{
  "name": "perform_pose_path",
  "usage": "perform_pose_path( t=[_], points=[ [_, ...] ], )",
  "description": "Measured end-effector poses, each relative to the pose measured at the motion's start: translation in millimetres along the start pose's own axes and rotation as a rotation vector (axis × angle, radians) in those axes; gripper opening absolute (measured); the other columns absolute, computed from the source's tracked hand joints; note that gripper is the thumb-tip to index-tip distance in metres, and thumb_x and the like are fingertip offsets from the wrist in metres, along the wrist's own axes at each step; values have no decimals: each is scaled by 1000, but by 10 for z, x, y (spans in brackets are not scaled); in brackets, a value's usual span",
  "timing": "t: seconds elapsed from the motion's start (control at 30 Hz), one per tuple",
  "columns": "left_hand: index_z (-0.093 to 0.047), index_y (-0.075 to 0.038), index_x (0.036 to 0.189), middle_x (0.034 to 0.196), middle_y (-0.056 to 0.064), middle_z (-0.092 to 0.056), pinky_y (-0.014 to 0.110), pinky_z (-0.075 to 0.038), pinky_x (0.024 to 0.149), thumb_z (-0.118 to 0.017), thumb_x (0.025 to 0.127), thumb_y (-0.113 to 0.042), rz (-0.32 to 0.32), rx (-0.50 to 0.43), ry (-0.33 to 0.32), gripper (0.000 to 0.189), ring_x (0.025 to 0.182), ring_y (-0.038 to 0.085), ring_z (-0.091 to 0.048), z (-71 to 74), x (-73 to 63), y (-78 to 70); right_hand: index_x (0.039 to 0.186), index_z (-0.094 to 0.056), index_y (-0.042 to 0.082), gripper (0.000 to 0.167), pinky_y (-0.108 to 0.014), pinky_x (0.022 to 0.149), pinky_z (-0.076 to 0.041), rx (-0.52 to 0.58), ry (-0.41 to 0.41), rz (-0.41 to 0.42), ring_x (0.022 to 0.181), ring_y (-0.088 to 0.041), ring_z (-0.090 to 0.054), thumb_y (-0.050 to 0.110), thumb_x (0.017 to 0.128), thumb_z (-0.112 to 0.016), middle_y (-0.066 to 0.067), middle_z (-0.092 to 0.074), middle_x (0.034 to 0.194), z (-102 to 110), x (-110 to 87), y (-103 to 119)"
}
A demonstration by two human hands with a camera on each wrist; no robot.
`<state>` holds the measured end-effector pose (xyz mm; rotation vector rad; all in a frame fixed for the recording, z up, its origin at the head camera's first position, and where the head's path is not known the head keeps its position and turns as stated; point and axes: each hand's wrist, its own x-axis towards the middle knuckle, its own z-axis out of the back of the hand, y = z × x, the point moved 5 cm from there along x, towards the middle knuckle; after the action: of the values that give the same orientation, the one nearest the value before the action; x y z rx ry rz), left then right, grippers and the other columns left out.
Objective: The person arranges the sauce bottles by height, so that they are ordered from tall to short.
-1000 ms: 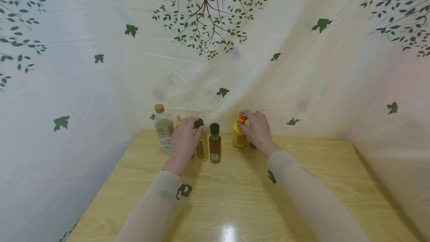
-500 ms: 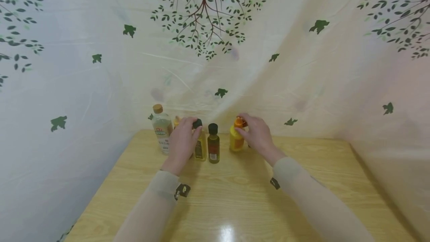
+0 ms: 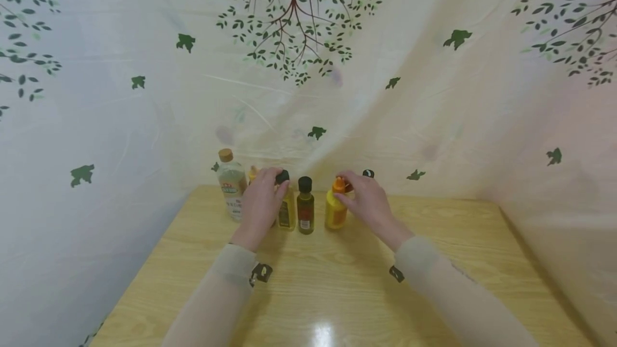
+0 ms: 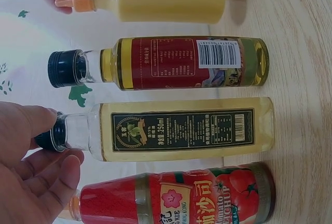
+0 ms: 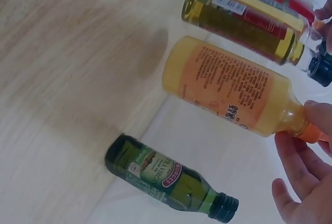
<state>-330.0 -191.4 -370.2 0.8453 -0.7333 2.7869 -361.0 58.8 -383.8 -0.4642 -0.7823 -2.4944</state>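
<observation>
My left hand [image 3: 260, 197] pinches the black cap of a square clear bottle of pale yellow oil [image 4: 106, 136], which stands upright. My right hand [image 3: 371, 200] pinches the orange nozzle cap of a yellow squeeze bottle [image 5: 228, 86] with an orange label. Whether that bottle's base touches the table I cannot tell. Between the two stands an oil bottle with a red label [image 4: 181, 63] and a black cap. To the left of the clear bottle is a ketchup bottle [image 4: 207, 193], mostly hidden behind my left hand in the head view.
A green olive oil bottle [image 5: 166, 175] stands behind my right hand; only its black cap shows in the head view. At the left end of the row is a large clear bottle [image 3: 233, 186] with a tan cap. A patterned curtain [image 3: 270, 106] borders the wooden table [image 3: 308, 283].
My right hand has brought the yellow squeeze bottle left and nearer to me, towards the red-labelled bottle. The green bottle's cap has come into view behind it. My left hand keeps its hold.
</observation>
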Motion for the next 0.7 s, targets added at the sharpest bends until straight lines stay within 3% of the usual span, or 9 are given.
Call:
perform_pose_path(
  t=[0.7],
  points=[
    [-69,-4,141,130,17,-72,50,-65,85,-73,110,-27,21,0,14,38,101,32,-75,3,-25,-16,136,-69,9,44,-50,93,-63,36,22,26,102,-26,-77,17,98,-88,-9,-80,120,-149,-132,101]
  ],
)
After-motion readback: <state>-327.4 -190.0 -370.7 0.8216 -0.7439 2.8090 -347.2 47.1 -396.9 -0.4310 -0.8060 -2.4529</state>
